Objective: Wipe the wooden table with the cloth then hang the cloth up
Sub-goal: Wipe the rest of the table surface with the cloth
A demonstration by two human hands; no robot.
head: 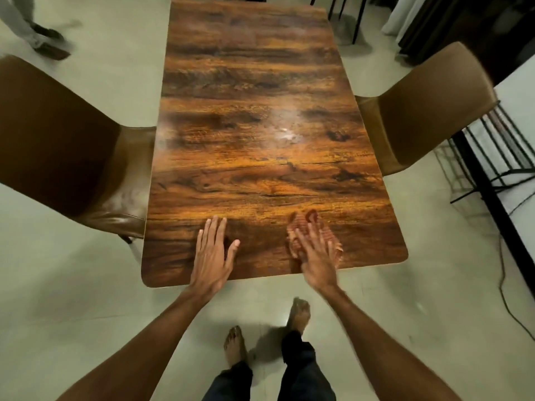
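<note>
A long wooden table [254,117] with dark grain stretches away from me. Near its front edge lies a reddish-brown ribbed cloth [301,224], crumpled. My right hand [314,250] presses flat on the cloth with its fingers spread, covering most of it. To the left, my left hand [212,250] rests palm down on the bare wood, fingers apart, holding nothing. A shiny patch shows on the table's middle.
A brown chair [66,146] stands at the table's left side and another brown chair [428,111] at its right. A black wire rack [492,157] and a cable lie at the right. Another person's feet [47,41] are at the far left.
</note>
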